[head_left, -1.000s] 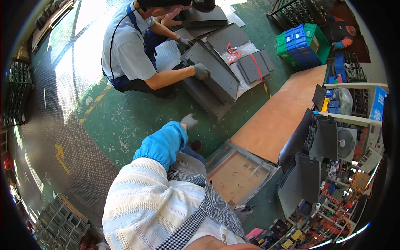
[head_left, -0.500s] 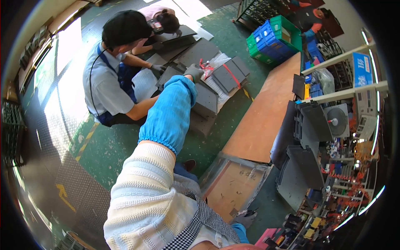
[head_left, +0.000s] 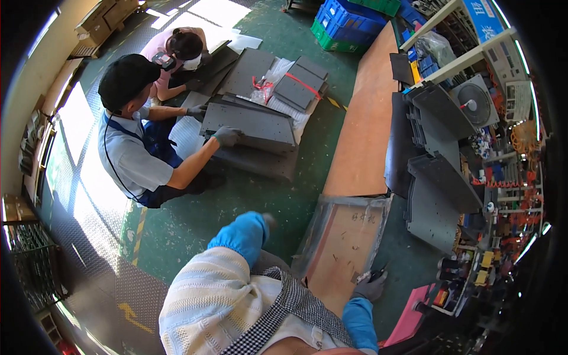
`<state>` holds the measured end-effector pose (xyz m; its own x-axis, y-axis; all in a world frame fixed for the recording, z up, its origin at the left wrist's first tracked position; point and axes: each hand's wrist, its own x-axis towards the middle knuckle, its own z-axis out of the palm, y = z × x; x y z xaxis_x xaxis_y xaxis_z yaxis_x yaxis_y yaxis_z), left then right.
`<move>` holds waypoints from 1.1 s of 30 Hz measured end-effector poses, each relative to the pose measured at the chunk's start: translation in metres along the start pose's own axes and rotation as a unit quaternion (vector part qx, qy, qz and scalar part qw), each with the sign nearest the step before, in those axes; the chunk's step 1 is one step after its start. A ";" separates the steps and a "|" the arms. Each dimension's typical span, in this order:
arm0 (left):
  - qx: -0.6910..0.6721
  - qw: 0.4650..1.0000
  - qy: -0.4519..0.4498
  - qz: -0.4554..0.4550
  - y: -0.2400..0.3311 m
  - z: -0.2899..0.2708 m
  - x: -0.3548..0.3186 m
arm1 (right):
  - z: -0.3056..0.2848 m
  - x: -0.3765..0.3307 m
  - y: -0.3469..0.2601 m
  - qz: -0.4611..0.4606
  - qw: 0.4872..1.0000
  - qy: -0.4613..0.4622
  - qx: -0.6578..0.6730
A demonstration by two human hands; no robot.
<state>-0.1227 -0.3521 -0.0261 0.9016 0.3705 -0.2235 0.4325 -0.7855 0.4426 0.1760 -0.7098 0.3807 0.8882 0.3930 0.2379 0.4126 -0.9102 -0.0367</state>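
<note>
My left hand (head_left: 270, 223), in a grey glove, is past the cuff of the blue sleeve (head_left: 239, 234), over the green floor. It is small and blurred, and its fingers cannot be made out. My right hand (head_left: 371, 287), also gloved in grey, is closed around a small dark tool (head_left: 381, 273) whose kind I cannot tell. It is beside the plastic-edged cardboard sheet (head_left: 340, 254) on the bench. Ahead, a co-worker in a cap (head_left: 131, 142) crouches with both gloved hands on a dark grey metal panel (head_left: 254, 124).
Several grey panels (head_left: 302, 86) lie stacked on the floor with red straps. Another person in pink (head_left: 171, 56) bends at the far end. Blue and green crates (head_left: 349, 26) stand beyond the long wooden board (head_left: 364, 136). Upright grey panels (head_left: 435, 201) and a fan (head_left: 475, 103) line the right.
My left hand has pulled back from the panel stack toward me. My right hand has come further forward with the tool. The co-worker now grips a panel with both hands. The view has shifted.
</note>
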 end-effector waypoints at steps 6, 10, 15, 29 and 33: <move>-0.140 0.943 -0.295 -0.067 0.144 0.006 -0.026 | -0.007 -0.015 0.022 0.021 1.000 0.002 -0.022; -0.276 0.892 -0.017 -0.358 0.136 -0.084 -0.032 | -0.006 -0.018 0.034 0.036 0.999 0.016 -0.009; -0.268 0.856 -0.044 -0.440 0.118 -0.109 -0.055 | -0.006 -0.015 0.030 0.015 1.000 0.009 0.016; -0.320 0.896 -0.178 -0.250 0.215 -0.082 -0.107 | -0.011 -0.019 0.029 0.037 0.999 0.010 0.003; -0.343 0.869 -0.220 -0.281 0.167 -0.063 -0.071 | 0.002 -0.014 0.021 -0.003 1.000 0.014 -0.008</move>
<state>-0.1132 -0.4784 0.1187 0.5190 0.2571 -0.8152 0.8443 -0.0053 0.5358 0.1723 -0.7340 0.3745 0.8793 0.3952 0.2659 0.4150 -0.9096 -0.0203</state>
